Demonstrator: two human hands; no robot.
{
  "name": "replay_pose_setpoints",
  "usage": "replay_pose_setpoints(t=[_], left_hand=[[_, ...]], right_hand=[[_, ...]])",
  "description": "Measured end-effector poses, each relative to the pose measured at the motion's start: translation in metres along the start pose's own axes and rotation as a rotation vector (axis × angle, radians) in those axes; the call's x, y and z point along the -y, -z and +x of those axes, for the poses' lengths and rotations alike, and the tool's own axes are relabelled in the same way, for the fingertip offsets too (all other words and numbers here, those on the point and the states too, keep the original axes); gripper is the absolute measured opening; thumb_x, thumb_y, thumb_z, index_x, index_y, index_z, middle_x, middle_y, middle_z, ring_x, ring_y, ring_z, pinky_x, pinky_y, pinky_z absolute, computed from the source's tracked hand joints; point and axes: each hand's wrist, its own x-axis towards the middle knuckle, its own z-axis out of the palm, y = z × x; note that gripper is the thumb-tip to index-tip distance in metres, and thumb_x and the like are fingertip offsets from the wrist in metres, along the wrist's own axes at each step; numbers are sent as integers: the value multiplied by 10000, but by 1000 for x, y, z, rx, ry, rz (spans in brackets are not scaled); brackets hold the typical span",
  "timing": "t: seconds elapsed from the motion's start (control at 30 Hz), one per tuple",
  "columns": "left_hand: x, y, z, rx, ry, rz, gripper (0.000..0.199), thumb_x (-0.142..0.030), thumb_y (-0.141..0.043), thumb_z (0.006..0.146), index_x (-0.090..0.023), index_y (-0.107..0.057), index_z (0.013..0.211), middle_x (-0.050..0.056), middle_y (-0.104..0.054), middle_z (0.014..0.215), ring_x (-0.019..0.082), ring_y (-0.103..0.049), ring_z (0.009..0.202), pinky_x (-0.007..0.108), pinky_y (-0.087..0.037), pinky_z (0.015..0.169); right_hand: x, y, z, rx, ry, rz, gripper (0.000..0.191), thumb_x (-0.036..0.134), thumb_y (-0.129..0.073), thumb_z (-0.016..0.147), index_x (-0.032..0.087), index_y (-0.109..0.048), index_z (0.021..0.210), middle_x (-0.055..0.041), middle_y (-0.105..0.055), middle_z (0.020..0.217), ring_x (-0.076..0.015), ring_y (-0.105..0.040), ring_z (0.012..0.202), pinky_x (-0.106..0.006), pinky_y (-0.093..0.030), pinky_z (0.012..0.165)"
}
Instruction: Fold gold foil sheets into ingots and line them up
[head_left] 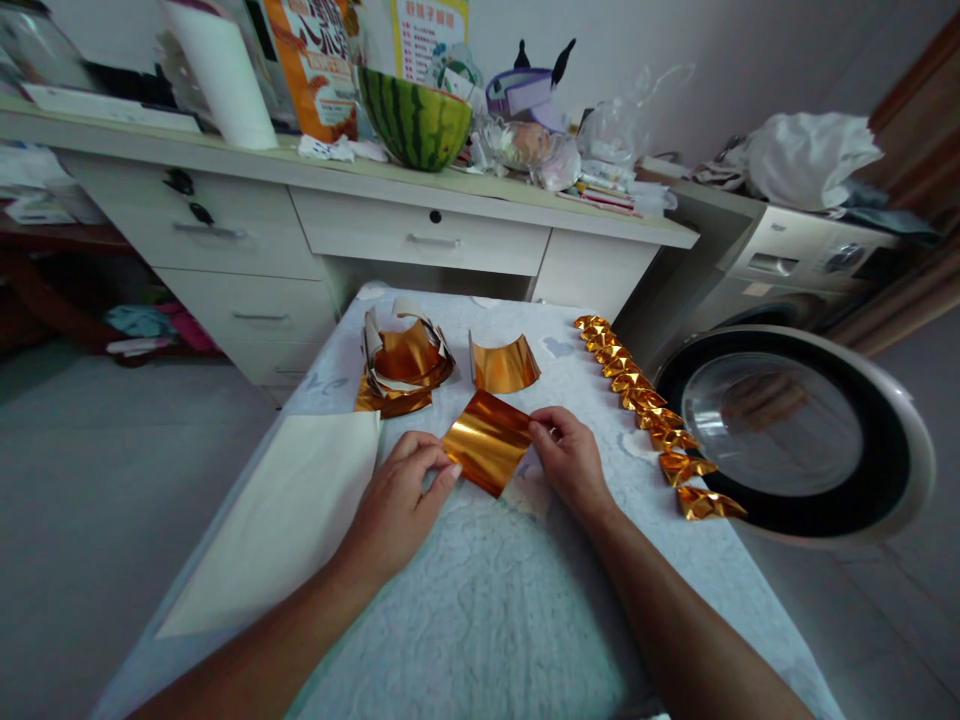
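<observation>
The foil sheet (489,442) was at the frame's centre, the left hand (401,500) pinching its left corner and the right hand (568,462) its right. Doing this well likely called for light, even tension, fingertips at the edges and the surface uncreased.

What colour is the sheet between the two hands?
The sheet is shiny orange-gold, seen best in the head view.

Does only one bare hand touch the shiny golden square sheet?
No, the left hand and the right hand both touch the golden sheet, from opposite sides.
</observation>
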Motion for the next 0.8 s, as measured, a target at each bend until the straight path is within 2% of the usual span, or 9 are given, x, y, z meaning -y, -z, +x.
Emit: replay_pose_setpoints(t=[0.07,0.1,0.17,0.23,0.33,0.4,0.6,0.7,0.8], left_hand=[[2,-3,0,-22,34,-44,63,-253,-546,852,-201,-572,827,32,-548,973,189,-592,895,357,-494,822],[4,-5,0,-47,63,-73,87,-225,-570,820,-202,-568,903,31,-550,1001,175,-598,852,345,-504,793],[6,-8,0,-111,127,-140,335,-199,-605,772,-204,-520,1096,45,-546,1103,151,-606,789,333,-519,758],[6,-9,1,-132,164,-196,447,-219,-614,775,-208,-468,1197,62,-551,1167,150,-620,799,338,-523,774],[4,-5,1,-52,170,-234,335,-277,-541,859,-208,-500,1184,53,-623,1059,185,-635,898,350,-506,826],[0,-2,2,-41,197,-227,316,-314,-492,900,-202,-498,1196,48,-643,994,194,-638,897,345,-498,806],[-10,5,-1,-10,233,-323,398,-462,-379,958,-200,-556,1199,6,-633,798,183,-608,745,286,-466,645],[-12,6,-1,20,182,-332,377,-469,-461,923,-199,-598,1147,6,-633,827,167,-587,709,268,-450,611],[-9,5,0,37,136,-195,259,-385,-586,850,-198,-647,1019,2,-616,838,152,-560,678,265,-440,602]], right_hand=[[-1,0,0,20,-57,171,135,303,-561,842,193,-637,820,-11,-626,742,-163,-554,691,-288,-438,673],[-1,0,0,26,-76,251,141,319,-576,836,192,-632,809,-3,-617,730,-153,-549,676,-274,-430,649],[-2,0,0,28,-106,387,154,343,-617,815,192,-628,786,10,-600,711,-134,-532,647,-250,-411,607],[-2,0,0,18,-140,495,165,355,-663,787,193,-633,778,24,-582,684,-115,-506,605,-232,-393,570],[0,1,1,1,-204,630,194,366,-725,740,194,-640,771,33,-575,664,-100,-495,571,-222,-402,548],[2,2,2,3,-234,695,209,367,-751,714,195,-643,764,29,-594,677,-101,-516,574,-227,-427,555],[3,6,1,-13,-243,728,217,363,-762,711,193,-646,779,23,-635,684,-105,-564,576,-233,-461,581],[1,6,1,-49,-225,681,217,371,-751,730,191,-647,793,15,-649,701,-117,-591,608,-244,-483,611],[0,7,0,-67,-222,677,218,371,-752,735,192,-650,803,10,-660,730,-125,-617,643,-260,-509,652]])
